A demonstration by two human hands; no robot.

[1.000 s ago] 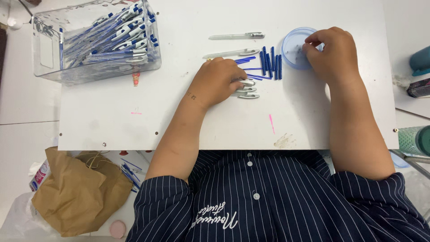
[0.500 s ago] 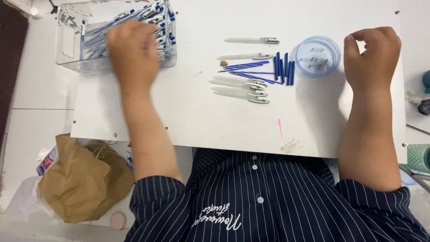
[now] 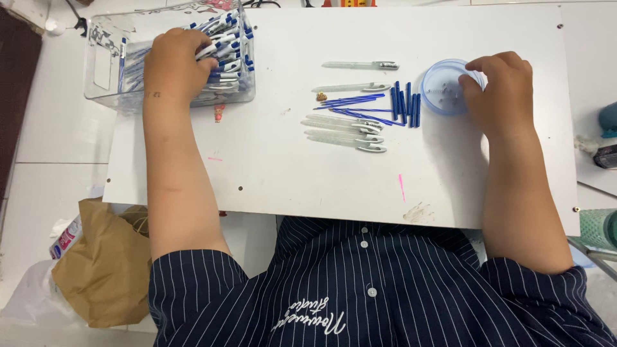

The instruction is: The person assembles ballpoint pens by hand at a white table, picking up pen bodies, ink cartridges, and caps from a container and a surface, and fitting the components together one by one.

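Now the left hand (image 3: 172,64) digs, fingers curled around pens (image 3: 222,48), in the clear box (image 3: 106,71) at the counter's far-left corner; the right hand (image 3: 498,87) pinches the little blue dish (image 3: 432,90), which might tip and spill.

Clear glossy plastic bin (image 3: 103,71); matt white board (image 3: 289,173); translucent blue plastic dish (image 3: 437,106).

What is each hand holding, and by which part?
Left hand is in the clear bin among pens; grip hidden. Right hand touches the blue dish rim.

Single head-worn view, looking steeply down, close over white board (image 3: 289,173), own forearms entering from below
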